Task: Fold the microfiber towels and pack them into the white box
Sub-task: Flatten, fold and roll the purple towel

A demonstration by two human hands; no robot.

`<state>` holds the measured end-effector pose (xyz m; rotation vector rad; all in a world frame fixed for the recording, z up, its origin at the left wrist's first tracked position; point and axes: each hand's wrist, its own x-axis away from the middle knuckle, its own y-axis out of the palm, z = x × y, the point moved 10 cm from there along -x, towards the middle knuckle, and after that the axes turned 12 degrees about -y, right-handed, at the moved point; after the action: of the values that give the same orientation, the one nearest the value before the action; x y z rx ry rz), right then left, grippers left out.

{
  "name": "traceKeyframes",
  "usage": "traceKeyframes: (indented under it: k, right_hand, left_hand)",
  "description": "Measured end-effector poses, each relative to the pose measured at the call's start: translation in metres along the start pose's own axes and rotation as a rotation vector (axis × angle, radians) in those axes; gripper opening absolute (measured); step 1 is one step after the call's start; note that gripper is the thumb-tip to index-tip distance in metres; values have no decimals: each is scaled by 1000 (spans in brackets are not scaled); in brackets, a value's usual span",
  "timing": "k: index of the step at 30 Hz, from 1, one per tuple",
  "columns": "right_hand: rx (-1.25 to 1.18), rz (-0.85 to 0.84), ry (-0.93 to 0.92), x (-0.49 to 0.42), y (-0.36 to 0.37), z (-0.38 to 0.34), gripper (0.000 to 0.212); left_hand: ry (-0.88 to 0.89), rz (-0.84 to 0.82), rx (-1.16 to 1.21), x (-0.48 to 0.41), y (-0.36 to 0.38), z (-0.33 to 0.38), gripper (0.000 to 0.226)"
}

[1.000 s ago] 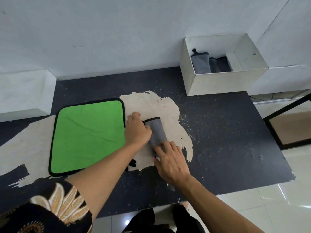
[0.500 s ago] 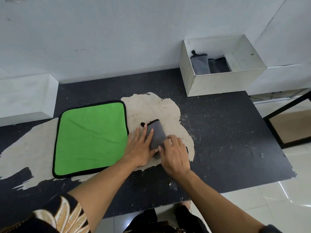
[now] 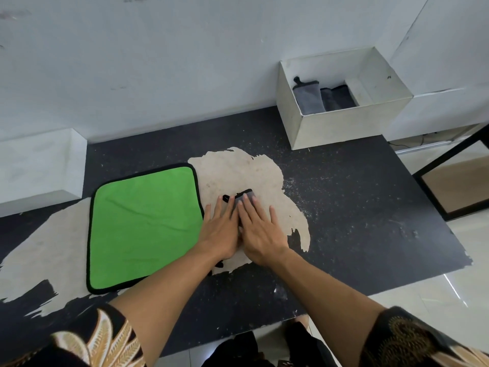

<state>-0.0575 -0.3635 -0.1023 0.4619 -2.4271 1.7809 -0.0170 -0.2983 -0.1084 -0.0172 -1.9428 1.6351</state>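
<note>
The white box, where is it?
In the head view the white box sits at the table's far right corner against the wall, beyond both hands, with folded gray towels inside.

Green towel (image 3: 144, 226) edged black, grey towel (image 3: 244, 196), white box (image 3: 344, 128)

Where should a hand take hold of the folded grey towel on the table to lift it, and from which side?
Probably across its narrow width, thumb on one long edge and fingers on the other, coming from above. The grey towel lies as a compact strip pointing away from the person, pressed flat under the left hand and right hand. Pinching both long edges should keep the folds together.
</note>
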Motion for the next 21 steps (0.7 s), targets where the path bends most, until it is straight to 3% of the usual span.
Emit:
traceKeyframes:
  k: [3,9,12,15,17,21]
  right_hand:
    - [2,-93,5,-5,18,14,70]
    - [-2,-71,63,-5,23,16,81]
    - [-69,128,256,6,-3,26,63]
    - [-72,264,457,21,-23,38,38]
    - [-178,192,519,19,-16,43,42]
    - [-581,113,550,8,-5,52,35]
  left_hand:
    - [-3,-19,-37,-3,4,-3,85]
    - [10,-25,-22,-5,4,-5,87]
    - [-100,29,191,-3,-3,-16,88]
    - [-302,213,389,6,-18,-39,61]
    - [-405,126,443,5,-8,-46,50]
    - [-449,-119,651,-4,13,-41,54]
